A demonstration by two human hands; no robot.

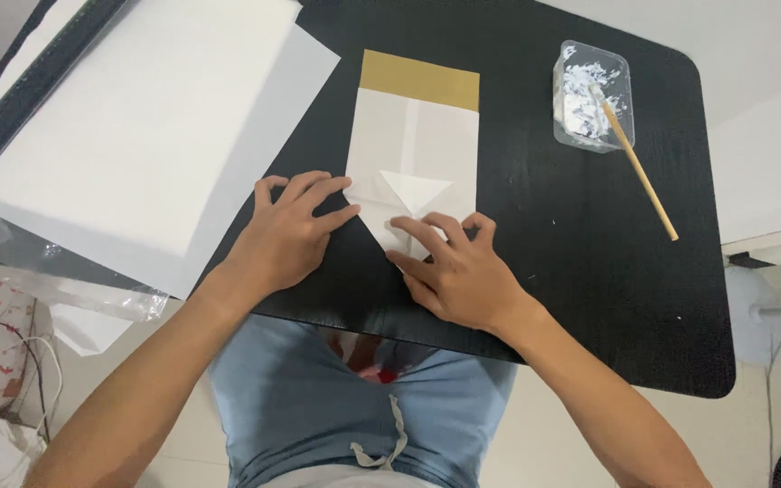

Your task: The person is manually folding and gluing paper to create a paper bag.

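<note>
A: Where do your hands sit right now?

B: Your left hand [293, 233] lies flat on the black table [535, 271], fingers spread, its fingertips touching the left edge of the folded white paper [427, 145]. It pinches nothing.

A: And the other?

B: Your right hand [456, 267] rests at the paper's lower point, fingers bent and loosely apart, fingertips pressing down on the folded flap. It grips nothing; it only presses.

A: Where is the paper itself?

B: Near the middle of the table, just beyond your hands. It stands long and narrow, with a gold band [418, 79] across its far end. The near end is folded to a point, and a small triangular flap [416, 188] shows just above your right fingertips.

A: What lies about it?

B: To your left, large white sheets [137, 136] overlap the table's corner, with a dark ruler [38, 81] lying across their far edge. Clear plastic wrap [65, 289] hangs off below them. To your right, well apart from the paper, a clear plastic tub [591, 90] holds white paste, and a wooden stick [645, 176] leans out of it onto the table.

A: Anything nearer you?

B: Your lap in light blue shorts [354, 407], at the table's near edge.
</note>
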